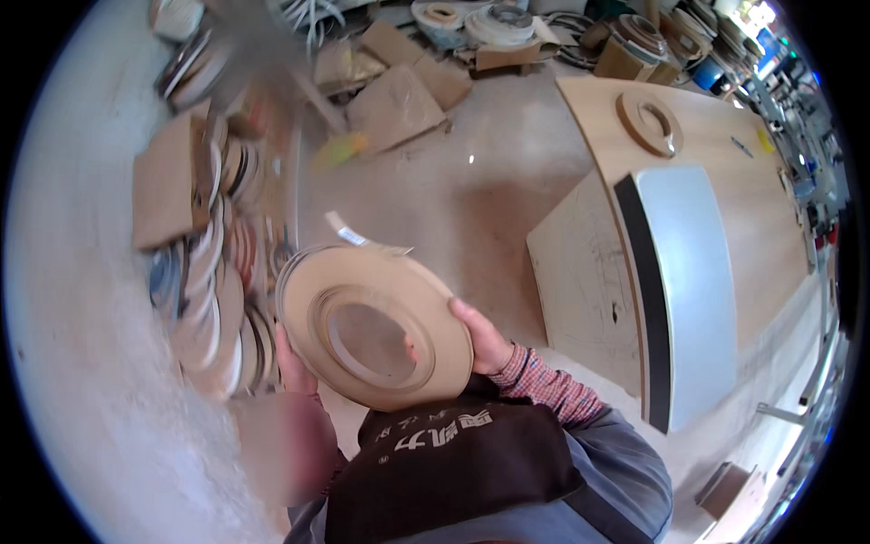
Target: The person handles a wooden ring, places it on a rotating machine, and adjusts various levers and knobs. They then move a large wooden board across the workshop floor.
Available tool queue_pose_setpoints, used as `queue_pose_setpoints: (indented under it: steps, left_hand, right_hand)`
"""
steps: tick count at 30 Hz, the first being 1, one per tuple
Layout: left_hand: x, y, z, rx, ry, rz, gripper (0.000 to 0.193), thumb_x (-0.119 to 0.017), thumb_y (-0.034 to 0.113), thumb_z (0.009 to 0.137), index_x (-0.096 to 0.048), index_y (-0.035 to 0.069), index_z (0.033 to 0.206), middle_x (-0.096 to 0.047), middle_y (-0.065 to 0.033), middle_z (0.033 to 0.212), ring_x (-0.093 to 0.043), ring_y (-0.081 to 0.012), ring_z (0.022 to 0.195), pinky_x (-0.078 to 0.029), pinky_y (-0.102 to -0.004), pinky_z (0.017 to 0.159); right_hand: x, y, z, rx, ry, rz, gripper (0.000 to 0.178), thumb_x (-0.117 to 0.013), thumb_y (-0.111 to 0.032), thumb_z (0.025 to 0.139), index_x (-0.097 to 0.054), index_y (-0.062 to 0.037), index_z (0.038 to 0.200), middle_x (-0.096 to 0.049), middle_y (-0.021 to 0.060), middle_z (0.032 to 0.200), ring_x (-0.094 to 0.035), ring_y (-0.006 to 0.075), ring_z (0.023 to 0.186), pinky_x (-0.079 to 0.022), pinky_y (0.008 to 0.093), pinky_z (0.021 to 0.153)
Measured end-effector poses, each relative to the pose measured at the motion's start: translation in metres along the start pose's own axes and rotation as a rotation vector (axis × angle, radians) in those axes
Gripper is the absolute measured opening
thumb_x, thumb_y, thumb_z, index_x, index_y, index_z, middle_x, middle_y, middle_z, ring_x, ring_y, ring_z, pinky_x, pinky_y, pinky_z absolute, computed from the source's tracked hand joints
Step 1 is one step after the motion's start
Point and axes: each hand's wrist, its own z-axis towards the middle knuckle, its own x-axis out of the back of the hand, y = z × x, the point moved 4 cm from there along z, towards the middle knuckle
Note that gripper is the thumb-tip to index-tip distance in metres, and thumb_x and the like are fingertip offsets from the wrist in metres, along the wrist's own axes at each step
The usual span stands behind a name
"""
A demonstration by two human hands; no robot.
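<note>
A large tan roll of edge banding [442, 331] is held in front of my body, tilted, with a round hole through its middle. At its far side the loose end of the strip sticks up and carries a small white label [352, 237]. My right hand [485, 337] grips the right rim, thumb on the near face; fingertips show through the hole. On the opposite rim my left hand [292, 367] is closed, its fingers mostly hidden behind the roll. A blurred patch covers the area by my left wrist.
At left, shelving holds many stacked rolls [227, 313] and a cardboard box [170, 179]. Flattened cardboard [396, 107] lies on the floor ahead. The wooden table [768, 272] at right bears a pale panel [689, 290] and another tan roll [632, 129]. More rolls [500, 25] stand far back.
</note>
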Motion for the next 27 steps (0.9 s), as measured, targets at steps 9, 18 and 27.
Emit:
queue_pose_setpoints:
  steps: [9, 18, 27]
  left_hand:
    - [-0.215, 0.023, 0.239, -0.056, -0.262, 0.456, 0.057, -0.034, 0.045, 0.108, -0.048, 0.002, 0.143, -0.057, -0.0115, 0.135, -0.054, -0.0259, 0.124, -0.044, -0.0407, 0.102]
    - [-0.485, -0.036, 0.434, 0.561, -0.794, -0.005, 0.062, -0.035, 0.051, 0.106, -0.045, 0.001, 0.142, -0.059, -0.0153, 0.131, -0.058, -0.0302, 0.120, -0.045, -0.0431, 0.106]
    - [-0.729, -0.126, 0.568, 0.780, -0.973, 0.538, 0.040, -0.060, 0.034, 0.095, -0.058, 0.001, 0.117, -0.067, -0.0106, 0.099, -0.068, -0.0222, 0.087, -0.057, -0.0377, 0.078]
  right_hand:
    - [-0.014, -0.194, 0.168, 0.429, 0.419, -0.992, 0.069, -0.069, -0.047, 0.093, -0.048, 0.0054, 0.133, -0.060, 0.0181, 0.115, -0.058, 0.0248, 0.108, -0.047, 0.0371, 0.095]
    - [0.081, -0.429, 0.252, 0.436, 0.820, -1.239, 0.077, -0.056, -0.051, 0.098, -0.037, 0.0114, 0.138, -0.057, 0.0351, 0.119, -0.060, 0.0457, 0.110, -0.048, 0.0453, 0.096]
    - [0.131, -0.670, 0.189, 0.246, 1.032, -1.890, 0.047, -0.059, -0.044, 0.094, -0.058, 0.0002, 0.110, -0.069, 0.0169, 0.088, -0.068, 0.0397, 0.087, -0.053, 0.0506, 0.076]
